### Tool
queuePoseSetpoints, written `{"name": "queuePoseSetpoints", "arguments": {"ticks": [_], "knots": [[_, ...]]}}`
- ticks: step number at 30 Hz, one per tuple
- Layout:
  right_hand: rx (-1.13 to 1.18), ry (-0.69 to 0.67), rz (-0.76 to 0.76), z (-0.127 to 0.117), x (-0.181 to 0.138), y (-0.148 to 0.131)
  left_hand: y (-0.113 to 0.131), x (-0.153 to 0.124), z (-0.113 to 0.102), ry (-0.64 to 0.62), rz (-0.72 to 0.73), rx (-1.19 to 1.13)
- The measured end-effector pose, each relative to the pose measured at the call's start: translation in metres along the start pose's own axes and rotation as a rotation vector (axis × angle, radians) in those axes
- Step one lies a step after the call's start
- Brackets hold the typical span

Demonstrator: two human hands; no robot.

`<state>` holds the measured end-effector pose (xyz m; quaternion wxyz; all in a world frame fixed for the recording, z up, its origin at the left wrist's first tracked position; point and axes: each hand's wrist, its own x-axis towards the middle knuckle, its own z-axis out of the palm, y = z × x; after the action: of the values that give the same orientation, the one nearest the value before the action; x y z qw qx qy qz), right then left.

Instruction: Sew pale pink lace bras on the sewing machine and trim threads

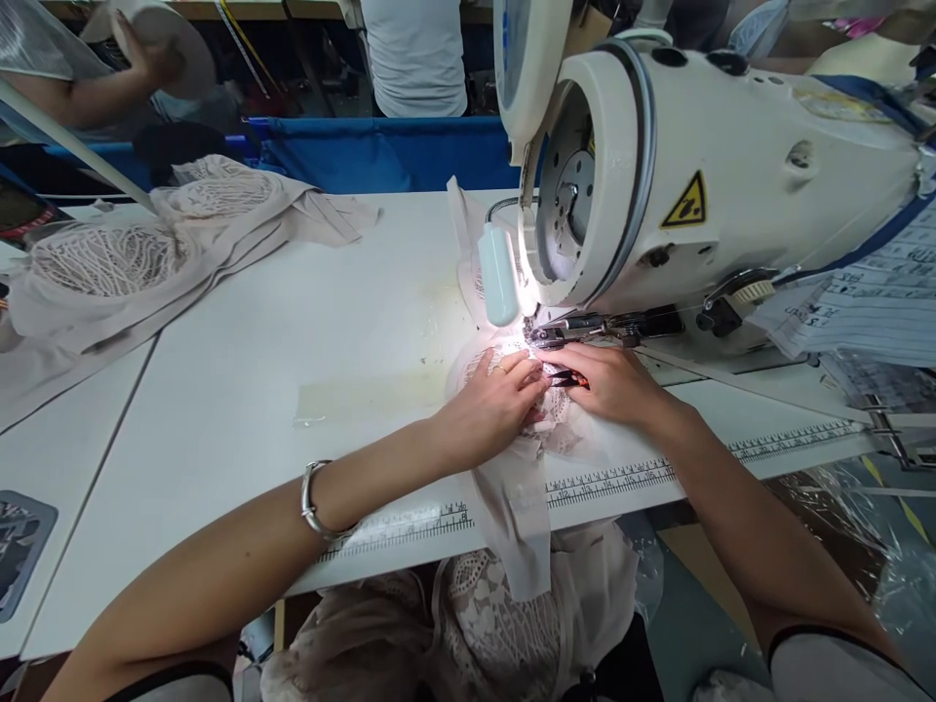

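A pale pink lace garment piece [560,434] lies under the sewing machine's presser foot [533,334], and its plain strip of cloth [516,526] hangs over the table's front edge. My left hand [497,400] rests on the lace with its fingers spread, left of the needle area; its thumb is partly hidden. Close beside it, my right hand [610,382] holds small thread snips [568,378] with dark blades and an orange part. Its fingertips also reach the lace by the foot. The machine's lamp lights this spot, and the needle tip is lost in the glare.
The sewing machine head [694,175] overhangs from the right, with a small lamp [497,278] beside it. More lace garments [109,263] are heaped at the left, others [497,604] on my lap. A printed ruler [606,483] runs along the front edge. Other people work beyond the blue cloth [387,154].
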<state>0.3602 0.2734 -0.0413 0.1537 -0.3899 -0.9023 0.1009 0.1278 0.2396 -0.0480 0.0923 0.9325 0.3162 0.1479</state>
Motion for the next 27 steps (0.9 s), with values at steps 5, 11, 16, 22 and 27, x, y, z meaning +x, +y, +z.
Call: {"name": "queuePoseSetpoints", "arguments": {"ticks": [5,11,16,22,27], "knots": [[-0.010,0.011,-0.006,0.001,0.000,0.000,-0.009,0.003,-0.007,0.017,0.023,-0.050],[-0.040,0.009,0.007,0.001,0.001,-0.002,-0.025,0.007,-0.020,-0.010,0.053,-0.122],[-0.082,0.030,0.001,0.002,0.001,-0.004,-0.039,0.008,-0.021,0.016,0.067,-0.133],[-0.172,0.073,-0.044,0.003,0.003,-0.007,-0.041,0.008,-0.020,0.050,0.074,-0.058],[-0.222,0.116,-0.097,0.002,0.004,-0.009,-0.033,0.008,-0.023,0.004,0.132,0.044]]}}
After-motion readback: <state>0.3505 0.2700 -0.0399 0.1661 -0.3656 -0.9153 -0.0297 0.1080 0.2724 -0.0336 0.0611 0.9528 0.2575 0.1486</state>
